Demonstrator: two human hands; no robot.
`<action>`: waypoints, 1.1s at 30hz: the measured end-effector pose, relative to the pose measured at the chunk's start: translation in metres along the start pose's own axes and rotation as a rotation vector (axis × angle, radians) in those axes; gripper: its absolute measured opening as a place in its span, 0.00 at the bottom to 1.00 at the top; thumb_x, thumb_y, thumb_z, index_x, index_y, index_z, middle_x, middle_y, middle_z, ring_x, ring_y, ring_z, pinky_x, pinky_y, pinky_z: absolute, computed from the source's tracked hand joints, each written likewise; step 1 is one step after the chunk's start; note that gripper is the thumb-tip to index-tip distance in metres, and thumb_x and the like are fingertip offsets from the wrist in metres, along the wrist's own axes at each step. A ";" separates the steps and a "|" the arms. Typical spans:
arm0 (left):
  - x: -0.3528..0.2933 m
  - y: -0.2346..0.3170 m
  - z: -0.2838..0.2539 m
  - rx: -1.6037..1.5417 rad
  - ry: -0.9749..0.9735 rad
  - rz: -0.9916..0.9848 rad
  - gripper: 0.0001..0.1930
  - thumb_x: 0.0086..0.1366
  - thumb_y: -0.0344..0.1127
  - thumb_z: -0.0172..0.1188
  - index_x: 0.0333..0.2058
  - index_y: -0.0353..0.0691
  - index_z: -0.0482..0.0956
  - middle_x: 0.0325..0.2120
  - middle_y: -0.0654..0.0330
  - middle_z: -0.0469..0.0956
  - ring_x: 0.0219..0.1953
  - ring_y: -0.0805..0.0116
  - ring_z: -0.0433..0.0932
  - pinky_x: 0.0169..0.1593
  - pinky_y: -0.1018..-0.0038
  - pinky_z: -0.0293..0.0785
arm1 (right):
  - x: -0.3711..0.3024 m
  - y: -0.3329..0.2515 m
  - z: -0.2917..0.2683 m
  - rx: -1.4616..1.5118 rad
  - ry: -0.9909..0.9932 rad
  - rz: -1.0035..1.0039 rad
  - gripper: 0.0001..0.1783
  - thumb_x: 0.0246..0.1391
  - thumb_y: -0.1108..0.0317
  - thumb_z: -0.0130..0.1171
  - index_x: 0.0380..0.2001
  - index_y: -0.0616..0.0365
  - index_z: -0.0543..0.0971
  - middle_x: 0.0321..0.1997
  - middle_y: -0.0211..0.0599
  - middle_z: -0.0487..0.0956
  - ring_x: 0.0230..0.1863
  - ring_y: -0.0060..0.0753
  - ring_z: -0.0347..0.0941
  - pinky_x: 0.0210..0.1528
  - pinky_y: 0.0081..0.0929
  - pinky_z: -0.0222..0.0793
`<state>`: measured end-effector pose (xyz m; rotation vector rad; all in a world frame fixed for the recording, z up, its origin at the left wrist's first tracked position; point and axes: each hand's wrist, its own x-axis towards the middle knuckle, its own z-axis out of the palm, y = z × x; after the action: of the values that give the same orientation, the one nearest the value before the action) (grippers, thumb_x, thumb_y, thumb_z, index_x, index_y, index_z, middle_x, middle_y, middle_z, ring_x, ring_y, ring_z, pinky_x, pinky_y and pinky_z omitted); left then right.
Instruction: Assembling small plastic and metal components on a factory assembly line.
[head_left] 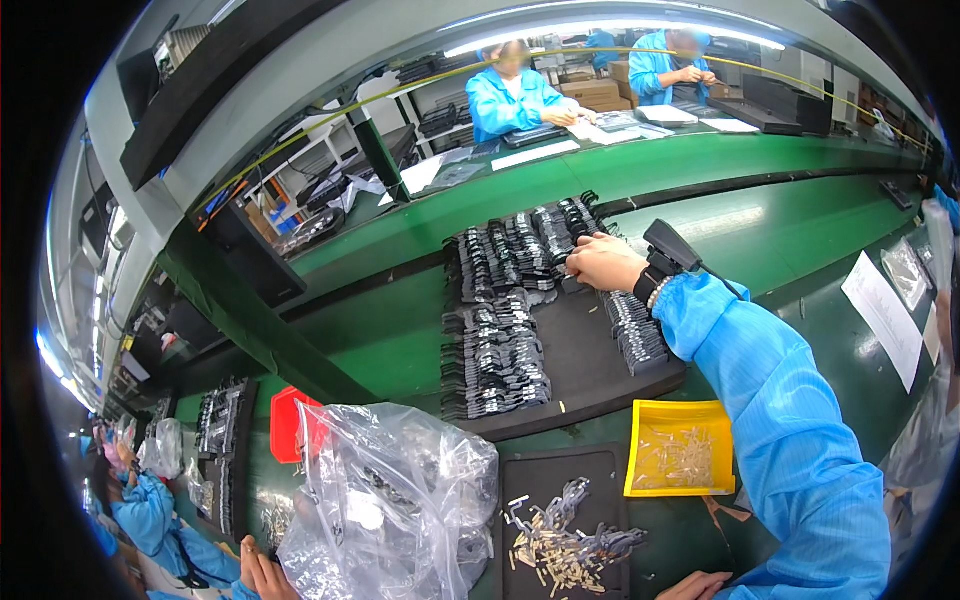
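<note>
My right hand reaches over a black foam tray. Its fingers are bent down and closed at a row of small black curved parts; the piece at the fingertips is mostly hidden. More such parts stand in tight rows at the tray's left. At the lower edge, beside my right sleeve, only part of my left hand shows. Its fingers are bent together; what they hold is out of sight. Nearby, a dark flat tray carries small tan and silver pieces and grey parts.
A yellow bin holds small pale pieces. Left of the dark tray lies a clear plastic bag of black parts, with a red bin behind it. Another person's hand appears at lower left. A green post slants across; co-workers sit opposite.
</note>
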<state>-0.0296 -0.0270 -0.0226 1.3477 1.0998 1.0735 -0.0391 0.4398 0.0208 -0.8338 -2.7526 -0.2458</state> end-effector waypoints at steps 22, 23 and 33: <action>-0.001 -0.007 0.003 -0.024 0.014 0.005 0.06 0.59 0.26 0.57 0.36 0.35 0.77 0.25 0.53 0.73 0.28 0.59 0.75 0.33 0.73 0.71 | 0.001 0.004 0.005 0.073 0.060 0.096 0.05 0.43 0.66 0.56 0.27 0.50 0.77 0.32 0.29 0.78 0.44 0.33 0.72 0.47 0.33 0.64; -0.001 -0.006 0.003 -0.024 0.013 0.001 0.06 0.59 0.26 0.56 0.36 0.35 0.77 0.25 0.52 0.73 0.28 0.59 0.75 0.33 0.73 0.71 | 0.001 0.003 0.002 0.073 0.059 0.098 0.05 0.43 0.66 0.56 0.27 0.50 0.77 0.32 0.29 0.78 0.44 0.33 0.72 0.47 0.33 0.64; -0.001 0.006 0.004 0.046 0.045 0.059 0.06 0.58 0.24 0.56 0.36 0.35 0.76 0.25 0.53 0.73 0.28 0.58 0.74 0.32 0.73 0.70 | -0.028 0.014 -0.035 0.138 0.168 0.194 0.07 0.50 0.67 0.52 0.30 0.53 0.77 0.34 0.35 0.77 0.44 0.38 0.71 0.48 0.34 0.65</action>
<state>-0.0255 -0.0293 -0.0164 1.4059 1.1299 1.1319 -0.0019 0.4285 0.0477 -0.9867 -2.4813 -0.0828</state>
